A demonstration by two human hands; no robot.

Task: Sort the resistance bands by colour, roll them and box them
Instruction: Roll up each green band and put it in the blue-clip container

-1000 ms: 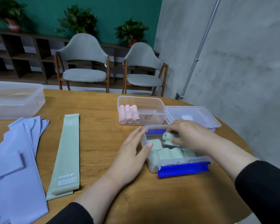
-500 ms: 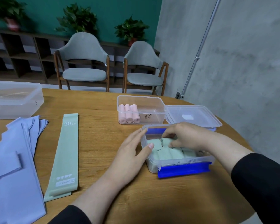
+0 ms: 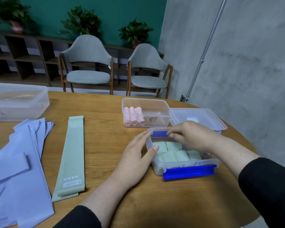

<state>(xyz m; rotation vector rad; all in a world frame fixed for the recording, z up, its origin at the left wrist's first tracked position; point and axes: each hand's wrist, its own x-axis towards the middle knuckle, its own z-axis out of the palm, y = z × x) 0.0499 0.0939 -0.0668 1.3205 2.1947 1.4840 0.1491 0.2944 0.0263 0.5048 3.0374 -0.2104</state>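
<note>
Head view: left hand [image 3: 135,162] fingers straight against box [image 3: 186,164]; right hand [image 3: 190,134] fingers curled, grasp unclear.

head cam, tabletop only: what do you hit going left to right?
purple bands → flat green band → left hand → box of green rolls → right sleeve
</note>
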